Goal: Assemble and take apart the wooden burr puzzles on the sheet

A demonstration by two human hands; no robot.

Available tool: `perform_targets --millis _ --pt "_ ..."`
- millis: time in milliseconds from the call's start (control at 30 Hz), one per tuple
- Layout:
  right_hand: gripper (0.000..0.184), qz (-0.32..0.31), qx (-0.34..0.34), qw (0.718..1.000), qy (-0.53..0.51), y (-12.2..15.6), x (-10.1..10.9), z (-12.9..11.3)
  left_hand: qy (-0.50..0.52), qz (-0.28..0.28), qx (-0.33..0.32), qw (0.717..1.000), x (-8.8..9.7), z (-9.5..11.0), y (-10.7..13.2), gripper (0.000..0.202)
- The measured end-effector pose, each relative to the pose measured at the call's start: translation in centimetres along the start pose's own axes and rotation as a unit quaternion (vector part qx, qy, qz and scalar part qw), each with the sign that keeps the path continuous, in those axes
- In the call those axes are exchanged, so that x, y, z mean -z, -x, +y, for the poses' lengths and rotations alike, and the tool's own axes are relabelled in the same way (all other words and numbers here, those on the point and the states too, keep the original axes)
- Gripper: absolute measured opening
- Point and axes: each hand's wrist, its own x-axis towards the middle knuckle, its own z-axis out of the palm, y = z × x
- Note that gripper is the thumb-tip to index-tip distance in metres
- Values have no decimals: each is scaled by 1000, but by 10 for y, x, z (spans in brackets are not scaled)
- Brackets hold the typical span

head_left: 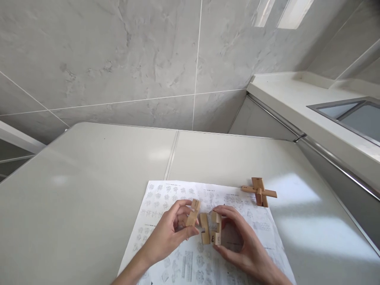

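Observation:
A notched wooden puzzle piece (192,213) is pinched between the thumb and fingers of my left hand (169,229), tilted above the printed sheet (175,253). My right hand (243,237) has its thumb and fingers closed on the ends of another notched wooden puzzle piece (218,228) marked with a "3". Between the hands a third notched wooden piece (204,228) stands or lies close to the right-hand one; whether they touch is hard to tell. The sheet beneath carries small printed diagrams of puzzle shapes, partly covered by my hands.
A crossed wooden puzzle assembly (259,192) rests at the sheet's upper right edge. The pale table (89,190) has a seam across it. A counter (285,91) with a metal-framed opening (350,113) stands to the right. Grey tiled wall (133,59) lies beyond.

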Motion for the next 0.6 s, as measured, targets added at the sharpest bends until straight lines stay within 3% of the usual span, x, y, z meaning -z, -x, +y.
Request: perform_targets --millis 100,333,600 --pt "58 7 9 1000 6 0 0 0 -18 -16 -4 1000 -1 3 -1 42" --pt "58 78 90 990 73 3 -2 -6 -117 -11 -51 992 -3 0 1 41" --pt "70 18 149 979 137 8 -8 -14 -210 -40 -86 973 -14 7 9 38"
